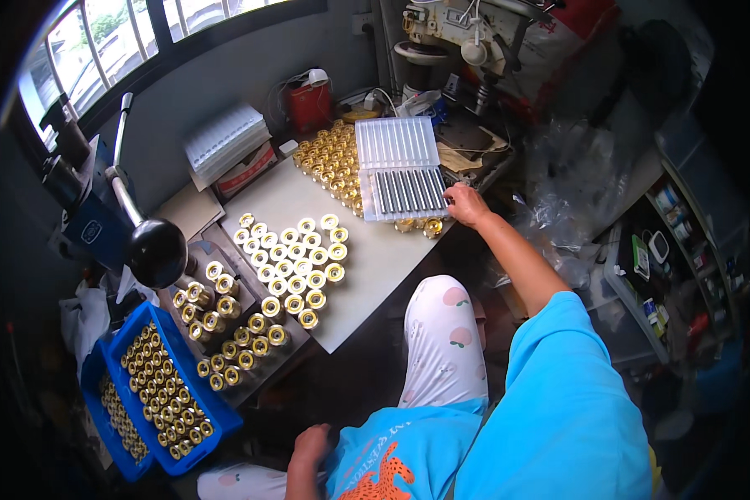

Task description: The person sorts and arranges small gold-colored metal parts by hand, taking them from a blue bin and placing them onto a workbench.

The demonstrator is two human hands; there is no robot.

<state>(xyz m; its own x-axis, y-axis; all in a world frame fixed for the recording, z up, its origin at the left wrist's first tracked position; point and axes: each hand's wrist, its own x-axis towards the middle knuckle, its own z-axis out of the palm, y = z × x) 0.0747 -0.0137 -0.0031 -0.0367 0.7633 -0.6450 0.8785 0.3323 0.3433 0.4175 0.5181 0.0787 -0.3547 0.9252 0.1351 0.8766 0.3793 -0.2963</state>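
Note:
My right hand [467,205] reaches across the table to the right edge of a clear plastic case [397,142] with a ribbed lid folded back. Several slim silver metal rods [408,190] lie side by side in its lower half. The fingers of this hand are bent together beside the last rod; what they pinch, if anything, is hidden. My left hand [312,442] hangs low by my lap, away from the table, its fingers too dark to make out. Left of the case, brass-coloured round fittings [296,258] with ring-shaped tops stand in rows, and more are packed around the case [329,162].
At the left stands a lever press [100,217] with a black ball [157,252]. Two blue crates [171,383] below it hold more fittings. Stacked plastic cases [225,142] sit by the wall, a machine [458,50] at the back, clear bags [567,192] at the right.

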